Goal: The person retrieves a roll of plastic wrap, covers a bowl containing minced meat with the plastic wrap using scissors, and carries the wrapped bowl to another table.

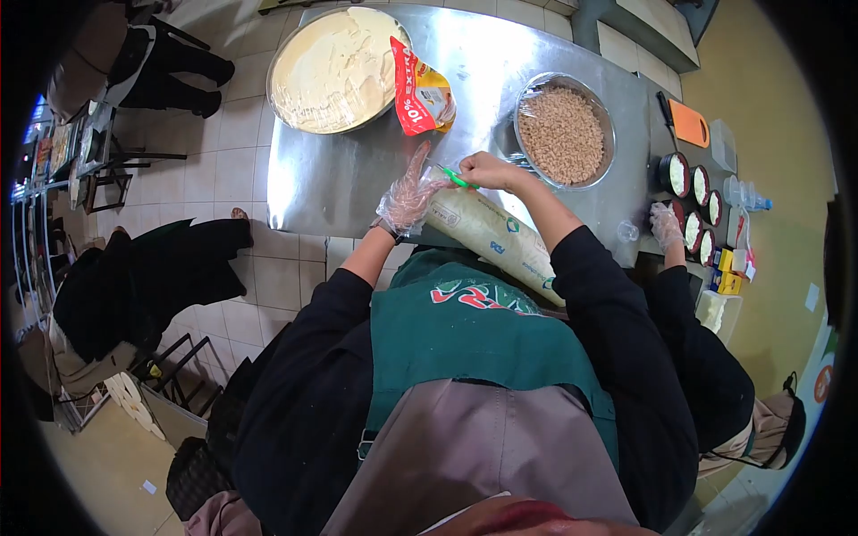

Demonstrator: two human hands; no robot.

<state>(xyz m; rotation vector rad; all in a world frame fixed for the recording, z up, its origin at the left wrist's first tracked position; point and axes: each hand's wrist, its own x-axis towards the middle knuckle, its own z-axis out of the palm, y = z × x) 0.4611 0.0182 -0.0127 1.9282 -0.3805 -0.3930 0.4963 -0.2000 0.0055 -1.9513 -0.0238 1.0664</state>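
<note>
A long, pale, printed plastic-wrapped package (490, 234) lies slantwise at the table's near edge, against my apron and under my right forearm. My left hand (408, 198), in a clear plastic glove, grips its upper end, with one finger pointing away along the table. Bare, my right hand (488, 170) is closed around a small bright green tool (454, 176) at that same end. Whether the tool is a pair of scissors or a cutter I cannot make out. Just beyond my left hand stands a red and yellow pouch (424, 92), touching a large round pan of pale cream (335, 70).
A film-covered bowl of brown crumbly filling (561, 129) sits right of my hands on the metal table (474, 40). Farther right, a co-worker's gloved hand (666, 225) is among several dark cups with white filling (693, 230). An orange board (689, 125) and knife (665, 109) lie behind.
</note>
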